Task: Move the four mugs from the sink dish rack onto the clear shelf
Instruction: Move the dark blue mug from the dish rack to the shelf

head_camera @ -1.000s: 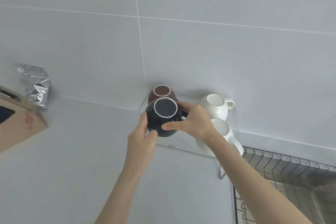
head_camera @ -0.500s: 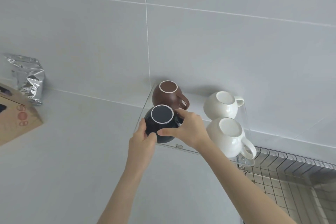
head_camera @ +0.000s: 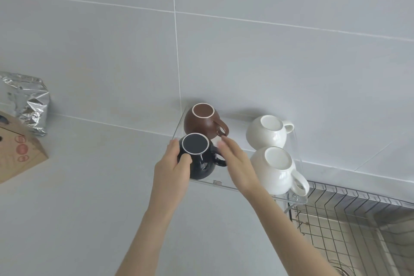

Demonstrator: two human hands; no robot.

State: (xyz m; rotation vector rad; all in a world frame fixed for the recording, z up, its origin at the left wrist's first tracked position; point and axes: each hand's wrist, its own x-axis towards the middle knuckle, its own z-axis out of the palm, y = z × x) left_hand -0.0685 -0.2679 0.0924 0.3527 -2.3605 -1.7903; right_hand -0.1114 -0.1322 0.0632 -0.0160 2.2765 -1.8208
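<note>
Four mugs stand upside down on the clear shelf (head_camera: pixel 226 187) against the tiled wall. The brown mug (head_camera: pixel 201 122) is at the back left and the dark navy mug (head_camera: pixel 198 157) is in front of it. Two white mugs sit to the right, one at the back (head_camera: pixel 267 131) and one at the front (head_camera: pixel 277 170). My left hand (head_camera: pixel 173 166) curls around the left side of the navy mug. My right hand (head_camera: pixel 237 163) hovers beside that mug's handle, fingers spread and blurred, holding nothing.
A wire dish rack (head_camera: pixel 349 222) over the sink fills the lower right. On the counter at the left stand a crumpled foil bag (head_camera: pixel 26 101) and a brown cardboard box (head_camera: pixel 18 150).
The navy mug has come down onto the shelf in front of the brown mug. My right hand has let go of its handle and drawn back a little. My left hand stays on it.
</note>
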